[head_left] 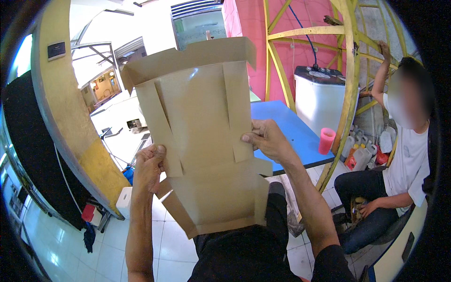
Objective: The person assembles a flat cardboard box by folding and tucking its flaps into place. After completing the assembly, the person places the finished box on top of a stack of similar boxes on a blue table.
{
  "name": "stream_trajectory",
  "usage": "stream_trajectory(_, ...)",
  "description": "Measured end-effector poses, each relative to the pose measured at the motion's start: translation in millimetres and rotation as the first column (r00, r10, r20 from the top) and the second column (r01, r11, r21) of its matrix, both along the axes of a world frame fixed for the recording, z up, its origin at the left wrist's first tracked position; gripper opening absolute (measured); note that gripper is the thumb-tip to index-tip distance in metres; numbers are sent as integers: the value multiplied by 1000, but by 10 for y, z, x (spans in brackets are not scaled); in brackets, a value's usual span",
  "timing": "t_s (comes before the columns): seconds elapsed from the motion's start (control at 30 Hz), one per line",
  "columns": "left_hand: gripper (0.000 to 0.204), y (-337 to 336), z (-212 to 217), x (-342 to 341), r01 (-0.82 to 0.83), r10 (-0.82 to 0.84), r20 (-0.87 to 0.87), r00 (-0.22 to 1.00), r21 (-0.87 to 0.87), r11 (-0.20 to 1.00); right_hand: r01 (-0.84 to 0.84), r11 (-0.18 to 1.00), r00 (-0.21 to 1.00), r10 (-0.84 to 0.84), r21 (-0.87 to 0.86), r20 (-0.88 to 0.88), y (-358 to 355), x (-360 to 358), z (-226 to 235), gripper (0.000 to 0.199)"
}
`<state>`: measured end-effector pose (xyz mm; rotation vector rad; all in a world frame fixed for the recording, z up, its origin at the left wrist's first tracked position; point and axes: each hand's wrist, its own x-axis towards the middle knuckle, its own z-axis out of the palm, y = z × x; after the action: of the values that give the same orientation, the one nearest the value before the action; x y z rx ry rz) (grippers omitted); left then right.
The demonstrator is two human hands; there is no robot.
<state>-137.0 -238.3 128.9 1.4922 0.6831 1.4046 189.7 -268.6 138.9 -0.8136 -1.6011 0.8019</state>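
A brown cardboard box blank (199, 113), partly folded along its creases, is held up in front of my body. My left hand (149, 167) grips its left side edge, thumb on the inner face. On the opposite edge, my right hand (268, 142) pinches the side flap between thumb and curled fingers. Both side flaps lean inward over the glossy middle panel. The top flap is bent up along its crease, and the lower panel with its small side flaps hangs toward my lap. The fingers behind the cardboard are hidden.
A blue table (300, 138) with a pink cup (327, 141) stands beyond my right hand. A white washing machine (324, 96) is behind yellow metal framing (350, 56). At the right sits a person (406, 160) in a white shirt, near several plastic jugs (361, 157). A yellow pillar (70, 108) rises at left.
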Motion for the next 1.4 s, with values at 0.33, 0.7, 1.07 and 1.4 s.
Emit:
stream_trajectory(0.33,20,-109,117,-31,-112,108,-383,917,12,994,13,997,981,-28,78,191,65,145,21,21)
stream_trajectory(0.7,25,192,106,-123,33,-54,-125,991,-163,986,382,899,834,-436,216,338,149,307,16,19)
stream_trajectory(1.07,41,101,-247,228,83,-28,-231,972,230,970,426,812,842,-517,398,152,308,469,87,17)
stream_trajectory(1.4,32,335,-399,94,-190,205,-66,977,180,965,-285,951,887,215,-118,-409,120,447,-14,21)
